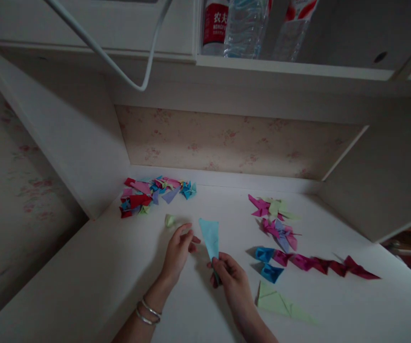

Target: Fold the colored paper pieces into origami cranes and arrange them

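Quietly, a person works with folded paper at a white tabletop (pixel 94 276), clock directions read from the light-blue paper at its middle. At ten o'clock, a pile of folded paper (pixel 141 200) in red, pink, blue, purple and green lies toward the back. Two silver bracelets (pixel 148 312) circle the left wrist. A small green paper piece (pixel 170 220) sits on the surface, at eleven o'clock from the left hand (pixel 178 252), whose fingers are partly open and loosely curled just beside the light-blue paper (pixel 210 236). That paper, wide at its upper end and narrow below, is pinched at the narrow end by the right hand (pixel 229 278). Toward twelve o'clock, plastic bottles (pixel 244 28) stand on a shelf (pixel 298 68) above. Near two o'clock lie two clusters of folded paper (pixel 279 233) in pink, green and purple. At four o'clock, a creased green sheet (pixel 274 300) rests nearest the right arm; beyond it, toward three o'clock, blue, magenta and red pieces form a row (pixel 301 261).
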